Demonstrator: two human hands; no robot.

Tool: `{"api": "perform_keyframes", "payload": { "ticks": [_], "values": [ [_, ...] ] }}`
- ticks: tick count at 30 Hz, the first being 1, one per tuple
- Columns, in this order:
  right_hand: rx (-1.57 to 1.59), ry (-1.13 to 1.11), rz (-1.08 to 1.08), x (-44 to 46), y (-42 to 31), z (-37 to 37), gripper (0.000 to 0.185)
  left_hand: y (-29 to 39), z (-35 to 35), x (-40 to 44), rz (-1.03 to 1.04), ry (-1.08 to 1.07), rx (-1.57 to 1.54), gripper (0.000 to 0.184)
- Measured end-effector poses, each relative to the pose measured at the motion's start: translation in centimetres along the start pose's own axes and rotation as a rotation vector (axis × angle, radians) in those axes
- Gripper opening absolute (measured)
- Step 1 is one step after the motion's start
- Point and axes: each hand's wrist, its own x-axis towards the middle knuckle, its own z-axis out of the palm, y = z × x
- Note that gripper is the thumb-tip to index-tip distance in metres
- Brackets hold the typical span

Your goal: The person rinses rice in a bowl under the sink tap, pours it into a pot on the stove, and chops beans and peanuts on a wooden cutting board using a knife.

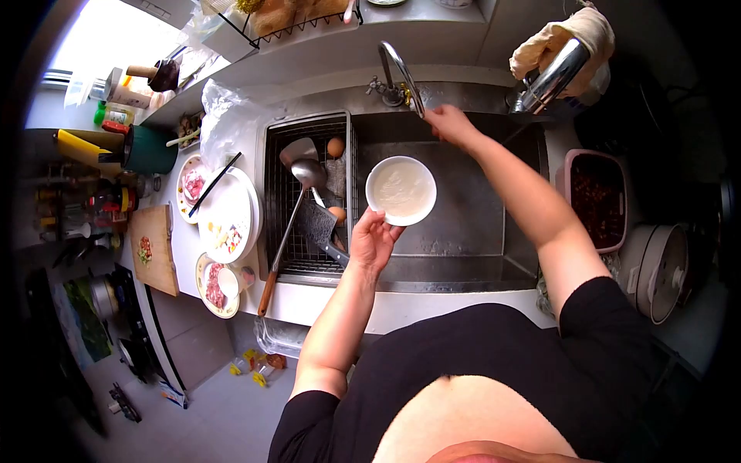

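Over the steel sink (463, 231), my left hand (374, 241) grips the near rim of a white bowl (400, 190). Whitish, cloudy contents show inside the bowl. My right hand (449, 126) is at the end of the curved metal faucet (399, 65), its fingers bent close to the spout; whether they hold it is too small to tell. Left of the bowl, a wire drying rack (289, 255) holds a ladle (309, 174), a cleaver (317, 225) and brown eggs (336, 147).
On the left counter are stacked white plates (225, 208), a plate of meat (212, 289) and a cutting board (154, 248) with chopped food. A pink-rimmed basin (567, 185) and a lidded pot (661, 270) stand right of the sink. A cloth (552, 38) hangs at the back right.
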Motion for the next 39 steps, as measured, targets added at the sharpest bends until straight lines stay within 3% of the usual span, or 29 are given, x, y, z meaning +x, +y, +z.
{"api": "perform_keyframes", "payload": {
  "ticks": [4, 7, 14, 39],
  "values": [
    [0.087, -0.031, 0.065, -5.3, 6.7, 0.7, 0.04, 1.0, -0.4, -1.4, 0.063, 0.01, 0.004, 0.047],
    [0.103, -0.07, 0.258, -10.2, 9.8, 1.1, 0.031, 1.6, -0.7, -2.4, 0.111, 0.027, -0.006, 0.045],
    [0.183, -0.128, 0.408, -16.8, 11.2, 2.2, 0.026, 2.9, -1.9, -4.1, 0.212, 0.081, -0.037, 0.04],
    [0.237, -0.124, 0.343, -19.2, 10.8, 2.8, 0.025, 3.9, -1.9, -3.2, 0.287, 0.07, 0.133, 0.045]
  ]
}}
